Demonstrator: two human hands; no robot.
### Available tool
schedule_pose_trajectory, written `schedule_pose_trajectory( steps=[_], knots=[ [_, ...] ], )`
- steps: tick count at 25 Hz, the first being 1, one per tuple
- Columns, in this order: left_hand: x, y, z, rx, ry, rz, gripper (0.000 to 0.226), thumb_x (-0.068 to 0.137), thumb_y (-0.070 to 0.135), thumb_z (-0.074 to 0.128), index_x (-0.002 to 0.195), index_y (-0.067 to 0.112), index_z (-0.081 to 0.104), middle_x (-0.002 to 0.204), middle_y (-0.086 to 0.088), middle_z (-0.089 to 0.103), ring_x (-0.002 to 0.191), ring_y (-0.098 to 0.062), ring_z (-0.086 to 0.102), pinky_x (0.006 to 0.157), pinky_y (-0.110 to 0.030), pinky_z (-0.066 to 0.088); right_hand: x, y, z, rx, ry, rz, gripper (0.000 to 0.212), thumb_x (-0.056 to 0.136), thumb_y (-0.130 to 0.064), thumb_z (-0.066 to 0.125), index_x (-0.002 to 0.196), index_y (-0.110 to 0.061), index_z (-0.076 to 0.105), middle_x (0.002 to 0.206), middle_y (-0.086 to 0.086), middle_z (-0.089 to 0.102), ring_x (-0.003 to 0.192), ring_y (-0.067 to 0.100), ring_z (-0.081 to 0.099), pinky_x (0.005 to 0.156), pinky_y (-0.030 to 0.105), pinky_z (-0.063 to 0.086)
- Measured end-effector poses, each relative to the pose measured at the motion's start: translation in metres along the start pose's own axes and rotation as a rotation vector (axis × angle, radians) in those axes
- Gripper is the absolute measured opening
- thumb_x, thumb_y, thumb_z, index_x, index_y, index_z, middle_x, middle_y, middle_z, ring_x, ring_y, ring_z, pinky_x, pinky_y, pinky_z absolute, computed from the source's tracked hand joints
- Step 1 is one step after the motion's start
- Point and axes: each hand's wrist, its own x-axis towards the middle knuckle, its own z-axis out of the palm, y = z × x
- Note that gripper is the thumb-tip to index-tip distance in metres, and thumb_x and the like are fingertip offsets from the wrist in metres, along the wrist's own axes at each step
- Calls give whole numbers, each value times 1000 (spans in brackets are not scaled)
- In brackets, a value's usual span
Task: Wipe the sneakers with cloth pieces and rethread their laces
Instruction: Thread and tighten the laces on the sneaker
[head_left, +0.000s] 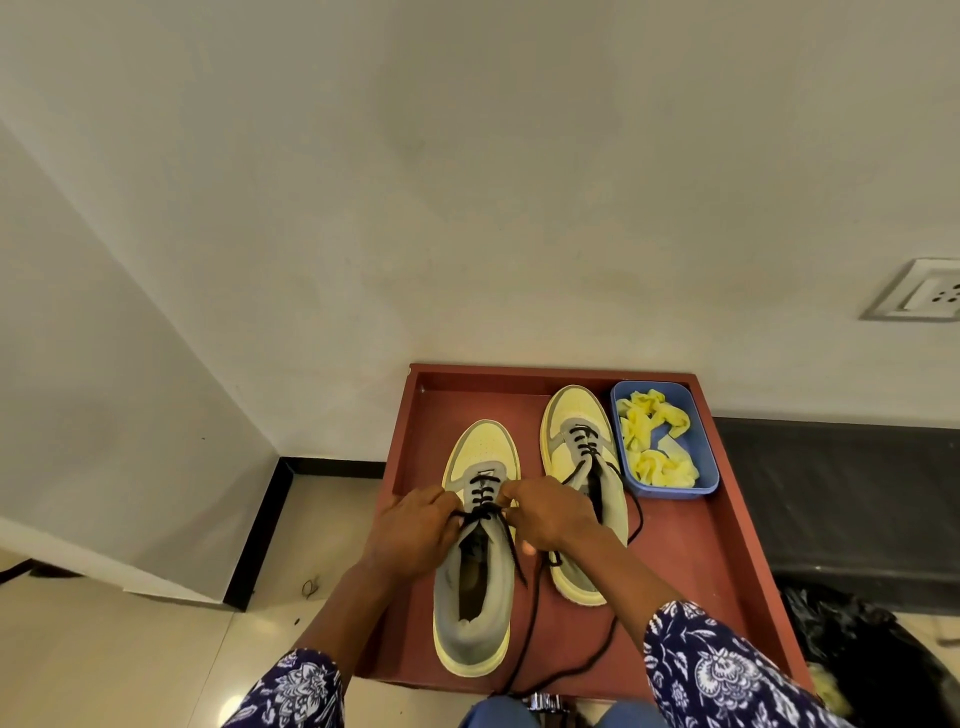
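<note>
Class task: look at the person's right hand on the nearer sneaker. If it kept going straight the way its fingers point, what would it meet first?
The right hand points left across the near sneaker, so it would probably first meet the left hand just across the black lace, though depth is hard to judge.

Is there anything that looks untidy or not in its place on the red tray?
Only the laces. The black lace of the near sneaker trails loose past the red tray edge, and the far sneaker is untied. The cloth pieces sit neatly in the blue tub.
</note>
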Motion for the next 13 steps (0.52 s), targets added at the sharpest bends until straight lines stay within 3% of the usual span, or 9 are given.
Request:
schedule_pose_trajectory(
  steps=[3,6,9,13],
  knots=[
    [3,-2,7,-6,-51,-19,28,97,29,39,120,18,49,118,0,53,102,-16,52,87,-26,42,-7,-5,0,-87,69,0,26,94,-23,39,116,-26,51,114,11,60,105,33,58,80,38,47],
    [2,0,9,-37,-74,-20,29,96,27,42,122,15,48,117,-1,53,96,-14,52,74,-18,42,-13,-8,0,-136,99,0,26,92,-18,40,115,-23,49,112,13,61,103,36,58,78,38,46],
    [-1,-2,8,-7,-33,4,30,99,35,32,115,18,50,108,1,57,84,-9,49,59,-12,32,-15,-11,2,-135,101,17,26,90,-17,42,114,-22,49,110,14,61,102,36,58,78,39,47],
    [-6,-11,14,11,79,37,62,83,60,8,103,25,56,91,8,62,80,-11,58,62,-23,46,-15,-13,6,-133,114,17,28,90,-20,41,117,-21,50,114,11,58,106,33,56,81,40,47]
  ],
)
